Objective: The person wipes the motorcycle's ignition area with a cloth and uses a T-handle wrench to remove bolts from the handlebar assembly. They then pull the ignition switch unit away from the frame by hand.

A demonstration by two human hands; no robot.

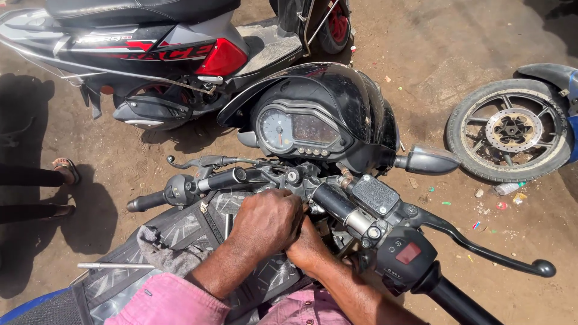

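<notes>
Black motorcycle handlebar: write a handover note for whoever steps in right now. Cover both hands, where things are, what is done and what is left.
Left hand: closed, knuckles up, pressed at the centre clamp of the black motorcycle handlebar; whatever it holds is hidden.
Right hand: tucked under the left, against the same clamp; its fingers are out of sight.
Things: grey rag and thin silver metal rod lie on the patterned tank cover, to the left of the hands.
Done: cannot be told from this view.
Left: work at the clamp is in progress; look under the hands before continuing.
</notes>
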